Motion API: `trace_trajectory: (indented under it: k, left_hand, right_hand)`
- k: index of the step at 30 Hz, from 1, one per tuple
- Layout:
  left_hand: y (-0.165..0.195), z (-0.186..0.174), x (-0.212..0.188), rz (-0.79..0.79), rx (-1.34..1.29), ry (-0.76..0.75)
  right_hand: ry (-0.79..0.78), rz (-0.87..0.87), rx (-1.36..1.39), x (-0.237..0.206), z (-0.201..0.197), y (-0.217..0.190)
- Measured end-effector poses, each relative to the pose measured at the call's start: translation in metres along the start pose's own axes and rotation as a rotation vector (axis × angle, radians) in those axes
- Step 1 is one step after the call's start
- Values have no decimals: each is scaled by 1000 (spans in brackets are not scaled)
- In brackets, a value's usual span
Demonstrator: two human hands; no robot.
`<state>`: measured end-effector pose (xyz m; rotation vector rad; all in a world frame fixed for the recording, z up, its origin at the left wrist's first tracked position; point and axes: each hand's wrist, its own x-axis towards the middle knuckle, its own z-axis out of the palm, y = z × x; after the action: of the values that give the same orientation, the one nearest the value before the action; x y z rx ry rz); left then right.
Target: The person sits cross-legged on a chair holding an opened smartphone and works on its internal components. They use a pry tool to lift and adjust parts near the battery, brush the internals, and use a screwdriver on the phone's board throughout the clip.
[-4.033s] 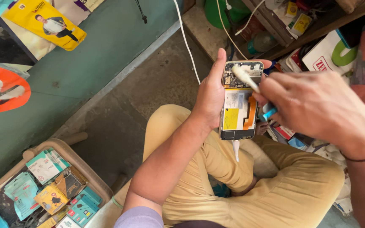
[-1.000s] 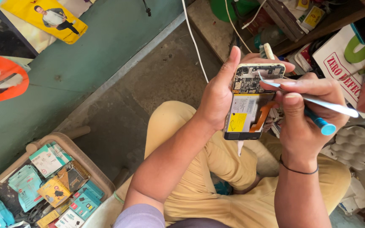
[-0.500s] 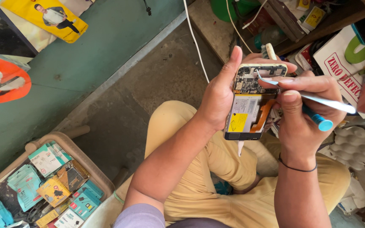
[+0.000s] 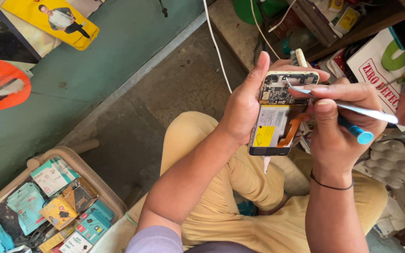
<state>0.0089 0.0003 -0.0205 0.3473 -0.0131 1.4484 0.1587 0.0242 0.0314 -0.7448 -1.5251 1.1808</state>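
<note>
Tray (image 4: 100,183) of small teal and yellow packets (image 4: 48,177), white cable (image 4: 215,44) across concrete floor (image 4: 165,98).

A tan tray (image 4: 100,185) at lower left holds small teal and yellow packets (image 4: 59,206). A white box (image 4: 376,77) with red and green print leans at right. A yellow poster (image 4: 55,21) lies at upper left.

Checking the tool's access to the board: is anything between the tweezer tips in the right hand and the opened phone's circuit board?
Nothing visible. The right hand holds the metal tweezers, whose tips already reach the exposed circuit board at the top of the opened phone. The left hand grips the phone's edge, with its thumb beside the board, not over it.
</note>
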Motion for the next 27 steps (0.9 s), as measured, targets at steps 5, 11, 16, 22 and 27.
trace_trajectory:
  k: [5,11,16,22,27]
  left_hand:
    - [-1,0,0,-17,23,53]
    - [-1,-2,1,-7,5,24]
    - [-2,-2,1,-10,14,38]
    - [-2,-3,1,-9,8,40]
    - [-2,-2,0,0,13,24]
  right_hand:
    - [-2,-1,-32,0,2,-2]
    - [-10,-1,-16,1,0,-2]
    - [-20,-5,-24,2,0,-2]
    - [-55,-25,-32,1,4,-6]
    - [-35,-37,-71,3,7,-9]
